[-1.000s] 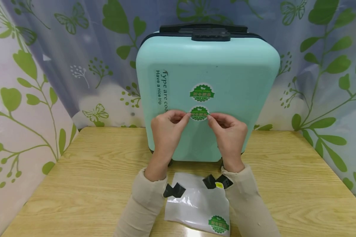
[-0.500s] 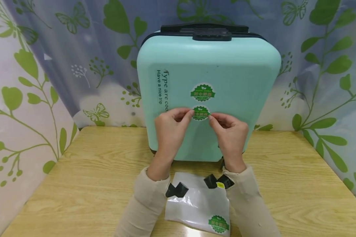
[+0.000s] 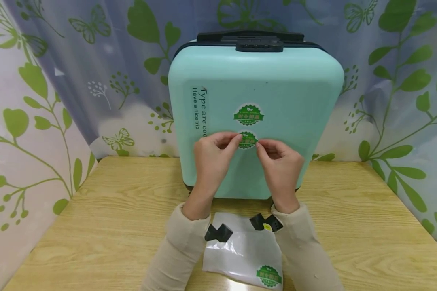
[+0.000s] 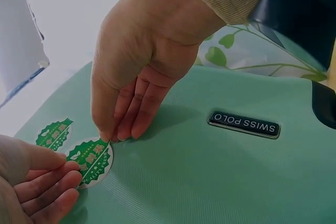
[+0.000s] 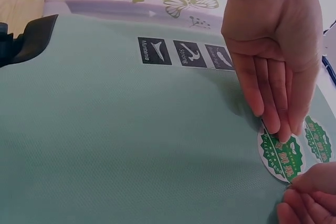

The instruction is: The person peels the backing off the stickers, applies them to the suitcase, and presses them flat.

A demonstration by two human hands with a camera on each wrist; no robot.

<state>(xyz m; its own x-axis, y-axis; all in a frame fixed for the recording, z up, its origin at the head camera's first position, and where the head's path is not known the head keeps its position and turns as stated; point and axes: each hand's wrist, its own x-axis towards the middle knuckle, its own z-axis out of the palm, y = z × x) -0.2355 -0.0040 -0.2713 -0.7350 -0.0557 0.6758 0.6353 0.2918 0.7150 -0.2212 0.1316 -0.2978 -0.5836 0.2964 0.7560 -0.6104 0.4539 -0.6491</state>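
Observation:
A round green-and-white sticker [image 3: 248, 140] lies against the front of a mint-green suitcase [image 3: 295, 105]. My left hand [image 3: 215, 155] pinches its left edge between thumb and index finger, and the thumb covers part of the print. On the opposite edge, my right hand [image 3: 282, 165] holds the sticker with thumb and fingertips. Just above it, a matching sticker [image 3: 248, 114] sits on the case. Both wrist views show the fingertips at opposite edges of the lower sticker [image 4: 93, 161]. Whether its whole back touches the case cannot be told.
A glossy white sheet [image 3: 240, 254] with one green sticker [image 3: 268, 276] left on it lies on the wooden table [image 3: 105, 226], below the forearms. Behind the suitcase hangs a leaf-patterned curtain [image 3: 131, 93]. The suitcase has a black top handle [image 3: 251, 35].
My left hand has shifted slightly right, its thumb now reaching further over the lower sticker. The right hand stays nearly in place, and the suitcase and sheet look unchanged.

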